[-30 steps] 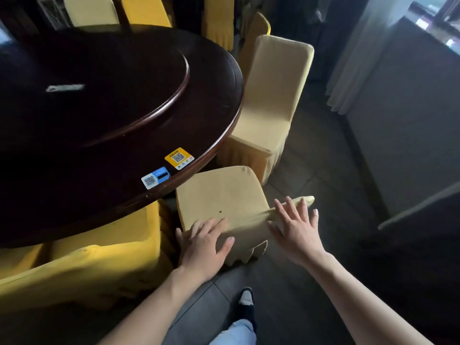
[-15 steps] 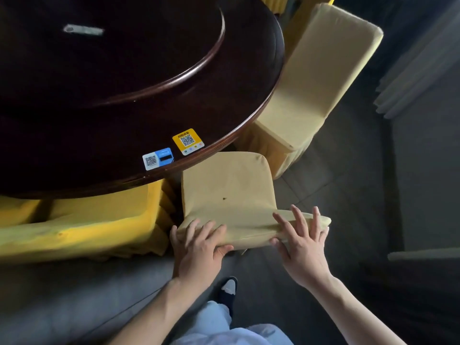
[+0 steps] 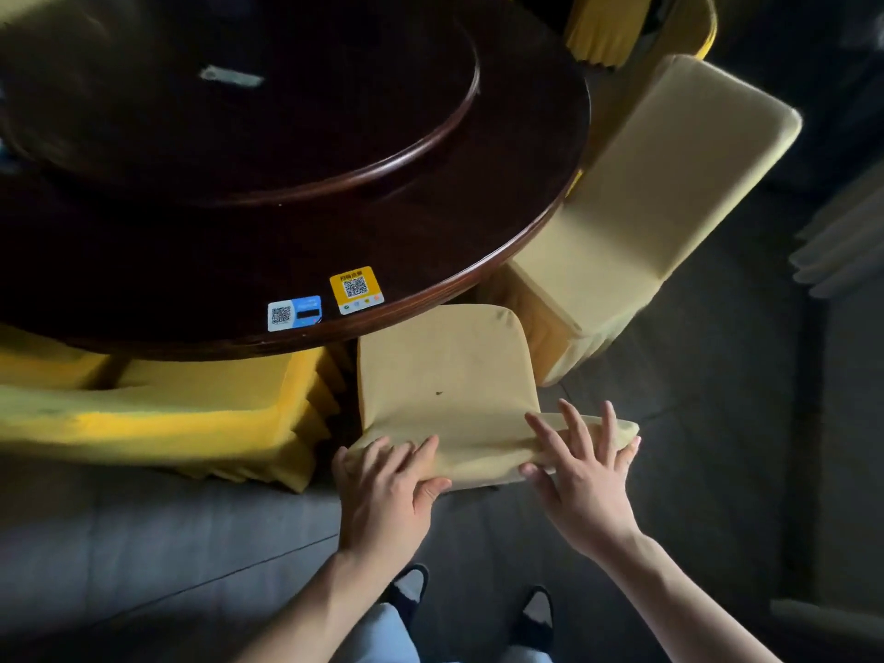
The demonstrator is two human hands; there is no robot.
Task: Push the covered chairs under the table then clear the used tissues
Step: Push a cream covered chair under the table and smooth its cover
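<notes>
A pale yellow covered chair (image 3: 445, 375) stands in front of me, its seat partly under the rim of the dark round table (image 3: 430, 260). My left hand (image 3: 382, 490) rests flat on the left end of its backrest top. My right hand (image 3: 579, 476) lies with fingers spread on the right end. A white strip, perhaps a tissue (image 3: 232, 78), lies on the turntable (image 3: 382, 155). A second pale covered chair (image 3: 660, 198) stands to the right, pulled out from the table.
A bright yellow covered chair (image 3: 182, 418) is tucked under the table at the left. Two QR stickers (image 3: 325, 299) sit near the table's rim. More yellow chairs (image 3: 602, 31) stand at the far side. My shoes (image 3: 411, 590) are on the grey tiled floor; curtains (image 3: 842, 251) hang at right.
The pale chair has slid further under the table with both hands on its backrest. I have stepped closer, and the view has tilted downward.
</notes>
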